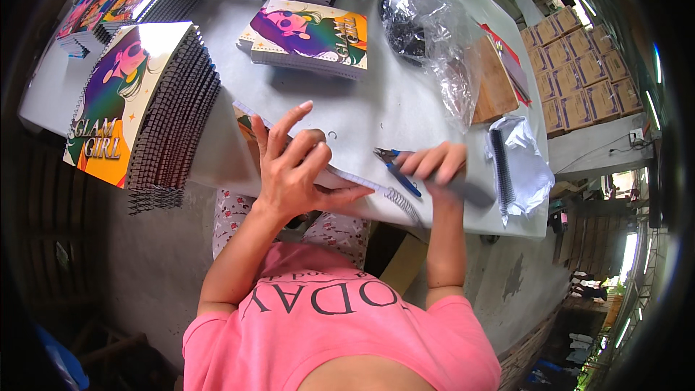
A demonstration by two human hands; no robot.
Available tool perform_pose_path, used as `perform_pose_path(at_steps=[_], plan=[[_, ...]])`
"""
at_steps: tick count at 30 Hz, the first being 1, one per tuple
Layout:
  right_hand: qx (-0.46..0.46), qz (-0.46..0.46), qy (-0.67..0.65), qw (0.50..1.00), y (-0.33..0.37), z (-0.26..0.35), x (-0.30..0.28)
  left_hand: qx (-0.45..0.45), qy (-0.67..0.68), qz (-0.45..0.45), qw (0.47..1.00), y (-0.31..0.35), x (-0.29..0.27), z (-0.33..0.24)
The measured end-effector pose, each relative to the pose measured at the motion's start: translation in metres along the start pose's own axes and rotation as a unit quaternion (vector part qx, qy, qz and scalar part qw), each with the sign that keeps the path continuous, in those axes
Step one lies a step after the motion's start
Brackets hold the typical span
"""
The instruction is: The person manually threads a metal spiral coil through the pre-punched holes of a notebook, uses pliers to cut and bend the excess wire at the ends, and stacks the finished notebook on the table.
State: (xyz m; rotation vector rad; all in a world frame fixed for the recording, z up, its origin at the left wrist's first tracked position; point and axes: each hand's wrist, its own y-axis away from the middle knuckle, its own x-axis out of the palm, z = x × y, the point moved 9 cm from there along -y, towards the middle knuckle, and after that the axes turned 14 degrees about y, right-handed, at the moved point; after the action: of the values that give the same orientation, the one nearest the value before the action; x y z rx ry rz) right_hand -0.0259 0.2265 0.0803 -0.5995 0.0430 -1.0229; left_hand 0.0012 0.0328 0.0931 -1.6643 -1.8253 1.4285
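Note:
Close to the table's front edge, my left hand (289, 163) is closed on a notebook (248, 129), its index finger raised and its thumb stretched along the edge. Most of the notebook is hidden behind that hand. A spiral binding coil (402, 202) sticks out past the notebook's right end. My right hand (438, 164) is to the right of the coil, fingers curled over a dark grey object (467, 192) that motion blurs too much to name. Beside these fingers, blue-handled cutting pliers (405, 181) lie on the table.
A tall stack of spiral notebooks (145, 101) stands at left, with more stacks behind. A smaller pile of notebooks (308, 36) lies ahead. Clear plastic wrap (434, 36), a wooden block (494, 80) and black coils (501, 166) on white wrapping are at right. Cartons (579, 65) rise beyond.

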Motion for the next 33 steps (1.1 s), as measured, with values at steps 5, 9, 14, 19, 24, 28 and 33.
perform_pose_path(at_steps=[5, 9, 14, 19, 24, 28, 33], plan=[[0.096, -0.042, 0.293, 0.950, -0.008, -0.007, -0.019, -0.014, 0.018, -0.008, 1.000, -0.009, -0.002, -0.002], [0.020, 0.065, 0.209, 0.976, -0.011, 0.007, 0.014, -0.019, 0.014, -0.007, 1.000, -0.010, -0.001, -0.002], [-0.083, 0.092, 0.127, 0.984, -0.017, 0.026, 0.036, -0.014, 0.026, 0.003, 1.000, -0.008, -0.002, -0.002], [-0.067, 0.013, 0.062, 0.996, -0.020, 0.021, 0.021, -0.006, 0.020, 0.003, 1.000, -0.014, 0.001, 0.002], [0.057, 0.013, 0.366, 0.929, -0.033, -0.002, 0.008, -0.024, 0.054, 0.017, 0.998, -0.009, 0.001, 0.000], [0.071, 0.095, 0.399, 0.909, -0.044, -0.004, 0.044, -0.052, 0.077, -0.011, 0.996, -0.005, -0.007, 0.006], [-0.034, 0.039, 0.118, 0.992, -0.046, 0.005, 0.033, -0.053, -0.082, -0.023, 0.995, -0.019, -0.041, 0.028]])
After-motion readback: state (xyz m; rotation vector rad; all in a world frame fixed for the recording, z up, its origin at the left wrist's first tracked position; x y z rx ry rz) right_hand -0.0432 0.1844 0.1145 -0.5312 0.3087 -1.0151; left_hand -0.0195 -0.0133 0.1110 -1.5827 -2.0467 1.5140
